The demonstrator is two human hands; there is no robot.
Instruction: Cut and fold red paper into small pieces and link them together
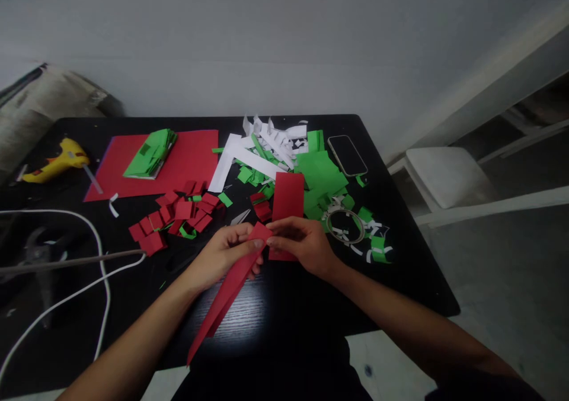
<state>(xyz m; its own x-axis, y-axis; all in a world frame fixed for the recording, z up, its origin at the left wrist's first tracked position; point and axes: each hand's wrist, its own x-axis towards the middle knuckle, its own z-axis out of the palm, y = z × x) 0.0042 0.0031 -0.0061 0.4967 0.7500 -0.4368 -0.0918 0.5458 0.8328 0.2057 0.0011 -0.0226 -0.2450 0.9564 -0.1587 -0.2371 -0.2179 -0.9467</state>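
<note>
My left hand (pixel 226 253) and my right hand (pixel 302 244) meet over the near middle of a black table (pixel 400 259). Both pinch the top end of a long folded red paper strip (pixel 224 297) that slants down toward me. Just behind my right hand lies a red paper rectangle (pixel 288 196); its near end is hidden under my fingers. A pile of small folded red pieces (pixel 173 214) lies to the left of my hands.
A big red sheet (pixel 195 155) with a stack of green paper (pixel 151 152) lies at the back left, beside a yellow glue gun (pixel 57 159). White strips (pixel 262 146), green scraps (pixel 322 176), a phone (pixel 347 155), a tape ring (pixel 345 224), a white cable (pixel 100 270).
</note>
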